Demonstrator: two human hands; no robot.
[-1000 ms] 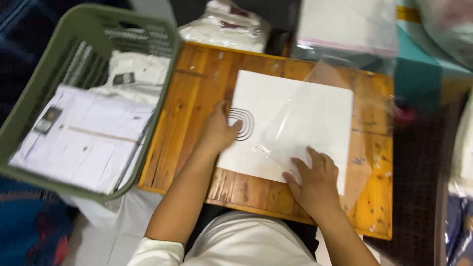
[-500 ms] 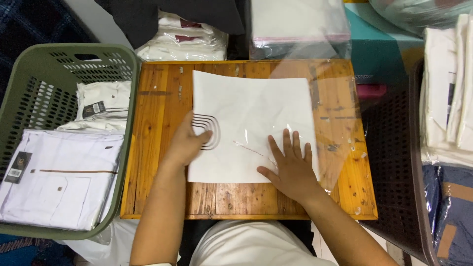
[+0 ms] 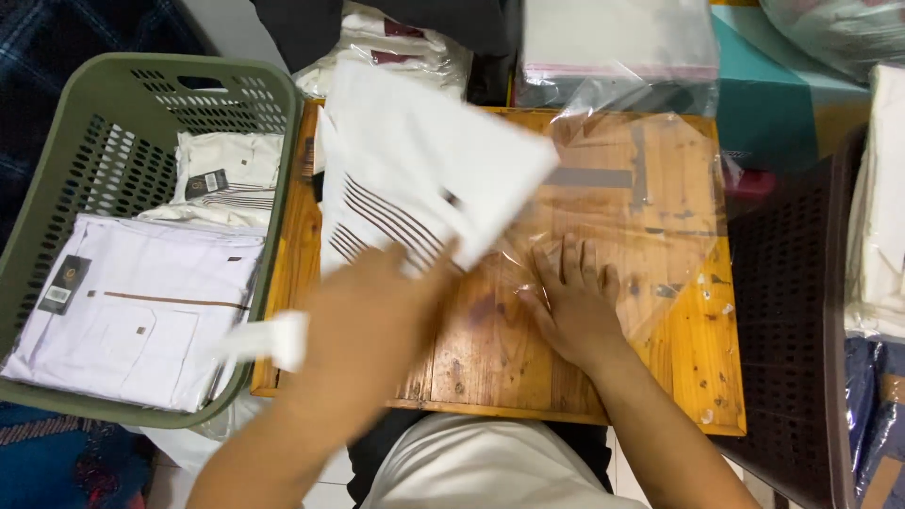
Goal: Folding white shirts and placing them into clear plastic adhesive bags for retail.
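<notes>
Left hand (image 3: 377, 302), blurred and lifted above the front-left part of the wooden surface (image 3: 490, 368), closed on a folded white garment (image 3: 424, 174) with thin brown stripes; the exact finger grip is hard to make out through the blur. The garment hangs tilted over the rear-left quarter of the surface, its upper edge reaching past the rear edge. A small white tag or flap (image 3: 269, 339) shows just beside the left wrist, over the front-left corner.

Right hand (image 3: 570, 306) open, palm down, fingers spread, pressing flat on a clear plastic bag (image 3: 641, 207) near the middle of the surface. The bag lies over the right half of the surface, its far end rising past the rear-right corner.

Beyond the left edge, touching the surface, stands a green plastic basket (image 3: 283, 123); in it lie a folded white shirt (image 3: 141, 311) with a dark tag, nearest the person, and a second folded garment with stripes (image 3: 226, 174) farther back.

Behind the rear edge: a heap of white garments (image 3: 396, 42) and a stack of bagged white pieces (image 3: 617, 38). Past the right edge: a dark perforated basket (image 3: 782, 311), and beyond it a pile of folded pale cloth (image 3: 881, 207)
</notes>
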